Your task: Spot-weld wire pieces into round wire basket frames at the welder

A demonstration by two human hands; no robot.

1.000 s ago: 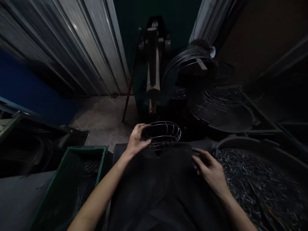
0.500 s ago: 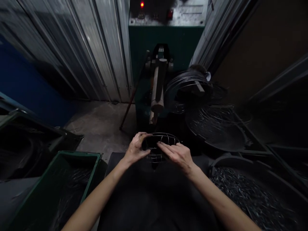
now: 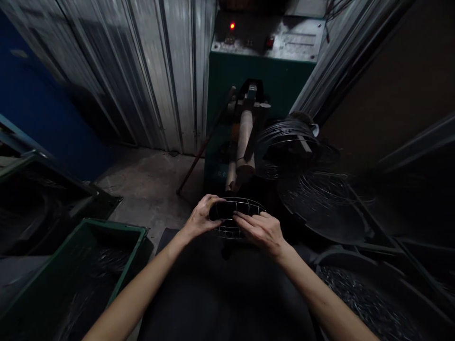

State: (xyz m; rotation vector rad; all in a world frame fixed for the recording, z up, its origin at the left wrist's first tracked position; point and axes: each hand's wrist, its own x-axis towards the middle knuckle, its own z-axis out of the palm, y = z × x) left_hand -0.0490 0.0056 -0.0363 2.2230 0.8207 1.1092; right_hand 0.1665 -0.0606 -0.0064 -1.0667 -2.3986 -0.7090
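Note:
A round wire basket [image 3: 242, 206] of thin metal rods is held in front of me, close to my dark-clothed lap. My left hand [image 3: 202, 215] grips its left side, thumb below and fingers above on the rim. On the right side my right hand [image 3: 261, 228] is closed on the wire, its fingers reaching across toward the middle. Beyond the basket stands a green machine [image 3: 263, 71] with two pale cylindrical electrode arms [image 3: 245, 139], one above the other. The basket sits just below and in front of their ends.
A green crate [image 3: 80, 265] with thin wire pieces is at my left. To my right, a dark tub [image 3: 369, 303] holds many small metal pieces. Behind it are a basin [image 3: 320, 208] with loose wires and a wire coil [image 3: 287, 135]. A red rod [image 3: 194, 166] leans by the machine.
The view has shifted, so the machine and control panel appear lower and farther right. Both hands keep their hold on the basket, which has tilted slightly.

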